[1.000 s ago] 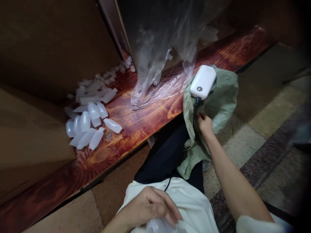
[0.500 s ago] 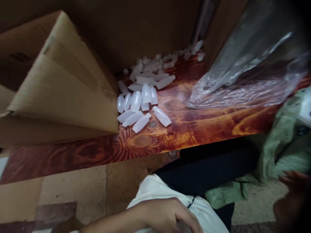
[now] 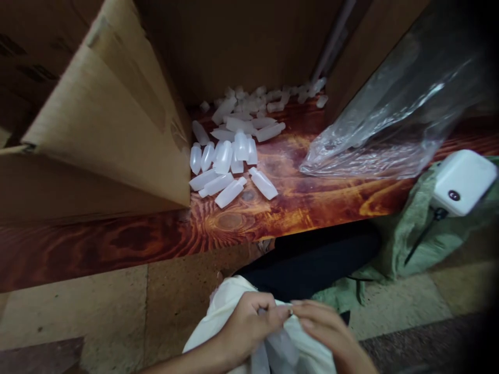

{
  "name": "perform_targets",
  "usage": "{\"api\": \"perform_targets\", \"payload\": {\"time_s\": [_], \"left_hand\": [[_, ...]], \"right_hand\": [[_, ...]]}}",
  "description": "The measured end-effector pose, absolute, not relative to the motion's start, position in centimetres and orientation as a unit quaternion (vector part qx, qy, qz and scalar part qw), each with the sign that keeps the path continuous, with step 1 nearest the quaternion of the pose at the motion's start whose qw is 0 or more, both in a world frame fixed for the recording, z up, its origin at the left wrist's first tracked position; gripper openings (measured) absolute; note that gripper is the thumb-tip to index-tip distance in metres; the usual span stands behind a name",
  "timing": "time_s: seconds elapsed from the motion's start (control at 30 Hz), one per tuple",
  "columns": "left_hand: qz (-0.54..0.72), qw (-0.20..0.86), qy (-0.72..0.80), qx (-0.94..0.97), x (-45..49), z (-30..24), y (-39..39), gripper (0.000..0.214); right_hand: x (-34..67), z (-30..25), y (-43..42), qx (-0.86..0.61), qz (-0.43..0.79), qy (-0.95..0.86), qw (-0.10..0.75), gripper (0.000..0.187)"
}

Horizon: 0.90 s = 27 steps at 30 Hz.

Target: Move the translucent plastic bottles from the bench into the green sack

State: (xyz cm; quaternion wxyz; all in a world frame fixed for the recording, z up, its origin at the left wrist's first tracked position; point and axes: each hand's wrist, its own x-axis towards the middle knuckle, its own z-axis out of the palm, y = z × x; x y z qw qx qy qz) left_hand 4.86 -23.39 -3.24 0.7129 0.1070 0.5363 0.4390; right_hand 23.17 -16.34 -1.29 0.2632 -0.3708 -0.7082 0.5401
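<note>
My left hand and my right hand meet low in the view over my lap, on a cream cloth. The left hand's fingers are curled round a translucent white plastic bottle, only partly visible. My right hand's fingertips pinch at the top of it, touching the left fingers; what they pinch is too small to name. A heap of several similar small white bottles lies on the red-brown wooden board beyond my knees.
A tilted cardboard box flap stands left of the bottle heap. A crumpled clear plastic bag lies on the board at the right. A white power bank with a cable rests on a green sack. Tiled floor below.
My right hand left the green sack and cable at the right and came in to meet the left hand over my lap. The camera swung left, then partly back.
</note>
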Motion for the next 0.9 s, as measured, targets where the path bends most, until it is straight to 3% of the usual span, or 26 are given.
{"api": "perform_targets", "payload": {"time_s": [0.1, 0.17, 0.23, 0.3, 0.43, 0.5, 0.77, 0.9], "left_hand": [[0.478, 0.713, 0.508, -0.066, 5.5, -3.5, -22.8, 0.048], [0.478, 0.703, 0.506, -0.147, 5.7, -3.4, -22.0, 0.048], [0.489, 0.677, 0.522, -0.174, 6.0, -3.2, -20.9, 0.051], [0.531, 0.644, 0.524, -0.169, 6.7, -2.9, -19.8, 0.051], [0.617, 0.607, 0.493, -0.087, 9.0, -2.2, -17.9, 0.047], [0.636, 0.578, 0.511, -0.009, 10.2, -1.5, -17.3, 0.045], [0.605, 0.443, 0.589, 0.303, 11.2, 2.1, -15.6, 0.044], [0.592, 0.24, 0.653, 0.408, 6.5, 1.7, -16.4, 0.044]], "right_hand": [[20.7, -0.1, -17.7, -0.275, 0.533, -0.777, 0.192, 0.054], [19.8, -0.5, -18.1, -0.288, 0.51, -0.787, 0.194, 0.083], [19.1, -1.6, -18.2, -0.324, 0.494, -0.778, 0.215, 0.096], [18.2, -2.8, -18.1, -0.361, 0.466, -0.766, 0.258, 0.087], [16.6, -3.8, -16.8, -0.479, 0.4, -0.671, 0.4, 0.044], [16.5, -3.3, -15.8, -0.529, 0.412, -0.6, 0.437, 0.032], [16.6, 0.8, -10.0, -0.483, 0.408, -0.566, 0.528, 0.031], [12.2, 2.4, -4.0, -0.411, 0.299, -0.652, 0.562, 0.026]]}}
